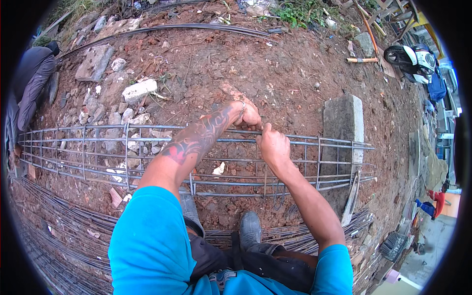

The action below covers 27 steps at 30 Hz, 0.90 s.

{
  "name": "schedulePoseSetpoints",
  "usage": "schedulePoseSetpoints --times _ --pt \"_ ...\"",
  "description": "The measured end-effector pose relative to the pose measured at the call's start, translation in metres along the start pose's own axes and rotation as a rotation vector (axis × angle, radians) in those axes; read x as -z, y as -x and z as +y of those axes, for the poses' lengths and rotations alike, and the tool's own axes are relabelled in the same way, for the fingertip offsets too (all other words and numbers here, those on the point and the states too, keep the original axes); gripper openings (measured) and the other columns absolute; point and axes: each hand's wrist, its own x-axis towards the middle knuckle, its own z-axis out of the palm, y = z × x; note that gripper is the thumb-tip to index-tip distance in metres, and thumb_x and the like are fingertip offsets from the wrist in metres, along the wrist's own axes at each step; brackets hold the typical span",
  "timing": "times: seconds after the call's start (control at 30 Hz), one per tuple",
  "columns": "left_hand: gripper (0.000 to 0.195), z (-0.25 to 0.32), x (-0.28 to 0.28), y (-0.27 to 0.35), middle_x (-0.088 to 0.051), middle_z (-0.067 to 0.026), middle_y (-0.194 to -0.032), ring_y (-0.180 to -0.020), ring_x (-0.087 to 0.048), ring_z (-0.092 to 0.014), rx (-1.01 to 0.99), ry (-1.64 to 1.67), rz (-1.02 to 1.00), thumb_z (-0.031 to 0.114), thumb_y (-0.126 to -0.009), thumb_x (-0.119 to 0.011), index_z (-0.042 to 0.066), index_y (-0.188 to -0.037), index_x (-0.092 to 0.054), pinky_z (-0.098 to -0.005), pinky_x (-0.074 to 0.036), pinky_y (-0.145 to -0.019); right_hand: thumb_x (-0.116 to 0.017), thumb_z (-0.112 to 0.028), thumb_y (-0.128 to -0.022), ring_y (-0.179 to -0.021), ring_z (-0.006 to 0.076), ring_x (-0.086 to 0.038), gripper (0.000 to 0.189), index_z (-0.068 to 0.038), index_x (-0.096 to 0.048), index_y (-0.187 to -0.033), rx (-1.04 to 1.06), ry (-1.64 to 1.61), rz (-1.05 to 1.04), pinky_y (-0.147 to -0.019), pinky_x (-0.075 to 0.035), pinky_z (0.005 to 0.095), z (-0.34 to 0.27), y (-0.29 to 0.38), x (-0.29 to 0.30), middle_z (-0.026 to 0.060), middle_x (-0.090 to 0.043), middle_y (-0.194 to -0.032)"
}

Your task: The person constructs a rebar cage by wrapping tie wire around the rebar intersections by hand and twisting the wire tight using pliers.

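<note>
A long rebar cage (221,182) of lengthwise bars and stirrups lies across the ground before me. Over its far upper bars, my left hand (249,117) is bent down with curled fingers; what they pinch is hidden. Close beside it, my right hand (274,143) is closed at the same upper bars, by a stirrup (265,180). The two hands almost touch. Below my right wrist, a loop of thin wire (279,197) hangs on the near side of the cage.
A concrete block (343,118) lies under the cage's right end. Another person (31,81) bends at the left end, a hand (16,150) near the bars. Loose rebar (73,232) lies around my boots (250,228). Rubble (121,114) covers the left; a motor scooter (416,62) stands far right.
</note>
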Motion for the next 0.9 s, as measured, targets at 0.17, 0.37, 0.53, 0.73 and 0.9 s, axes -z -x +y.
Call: schedulePoseSetpoints --times 0.17,0.37,0.53,0.73,0.9 --pt "0.015 0.025 -0.007 0.009 -0.057 -0.0015 -0.061 -0.05 -0.051 -0.01 0.067 -0.273 0.105 0.011 -0.083 -0.063 0.004 -0.07 -0.061 -0.0267 -0.039 -0.042 -0.06 -0.022 -0.081 -0.072 0.0382 -0.066 0.027 0.001 -0.05 -0.091 -0.006 0.023 0.003 -0.066 -0.053 0.048 0.004 -0.001 -0.003 0.0221 -0.066 -0.075" --pt "0.022 0.008 -0.014 0.023 -0.056 -0.0008 -0.064 -0.054 -0.052 -0.011 -0.051 0.025 0.142 0.019 -0.086 -0.064 0.004 -0.07 -0.061 -0.0277 -0.037 -0.043 -0.062 -0.022 -0.081 -0.073 0.0382 -0.066 0.027 0.0 -0.051 -0.092 -0.009 0.051 0.003 -0.068 -0.053 0.0479 0.002 -0.005 -0.005 0.023 -0.065 -0.076" --pt "0.017 -0.005 -0.02 0.039 -0.064 -0.0013 -0.075 -0.066 -0.057 -0.009 -0.16 0.289 0.106 0.018 -0.085 -0.064 0.001 -0.089 -0.068 -0.0238 -0.045 -0.059 -0.065 -0.021 -0.08 -0.074 0.0419 -0.065 0.03 0.001 -0.051 -0.093 -0.003 -0.086 0.022 -0.066 -0.051 0.0496 0.011 0.004 0.005 0.0249 -0.064 -0.074" --pt "0.017 -0.03 -0.018 0.017 -0.068 -0.0035 -0.086 -0.076 -0.061 -0.011 -0.404 0.038 0.271 0.012 -0.081 -0.07 0.001 -0.094 -0.07 -0.026 -0.049 -0.071 -0.069 -0.02 -0.08 -0.076 0.0433 -0.064 0.033 0.004 -0.051 -0.094 -0.078 -0.243 0.037 -0.069 -0.051 0.0501 0.003 0.01 0.012 0.0272 -0.063 -0.074" --pt "0.023 -0.02 -0.026 0.035 -0.069 -0.0056 -0.088 -0.084 -0.062 -0.014 -0.485 -0.11 0.356 0.017 -0.081 -0.072 0.001 -0.098 -0.07 -0.0292 -0.049 -0.079 -0.07 -0.02 -0.079 -0.075 0.0433 -0.064 0.033 0.003 -0.051 -0.094 -0.096 -0.314 0.06 -0.066 -0.05 0.049 0.009 0.012 0.006 0.0266 -0.063 -0.073"
